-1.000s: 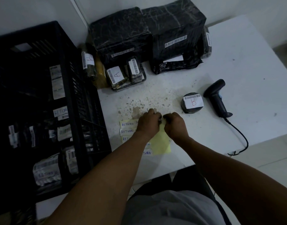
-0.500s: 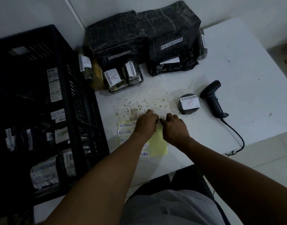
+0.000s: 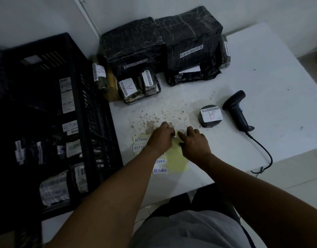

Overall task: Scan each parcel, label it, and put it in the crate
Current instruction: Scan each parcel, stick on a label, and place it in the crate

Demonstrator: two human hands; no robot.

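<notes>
A yellow backing sheet [image 3: 175, 158] carrying white "RETURN" labels [image 3: 160, 170] lies on the white table [image 3: 261, 86] in front of me. My left hand [image 3: 160, 138] pinches at the sheet's top edge. My right hand [image 3: 194, 144] rests on the sheet beside it, index finger pointing at the same spot. A small round black parcel marked "B" [image 3: 210, 116] sits to the right, with the black barcode scanner [image 3: 237, 110] lying next to it. The black crate [image 3: 52, 111] on the left holds several labelled parcels.
At the table's back stand two large black wrapped boxes [image 3: 190, 43], a flat black bag [image 3: 191, 76] and small parcels, one marked "A" [image 3: 129, 89]. The scanner's cable [image 3: 263, 153] trails over the table's right front edge.
My hands stay at the sheet's top edge; the right hand's fingers have uncurled and now lie flatter, index finger extended toward the left hand.
</notes>
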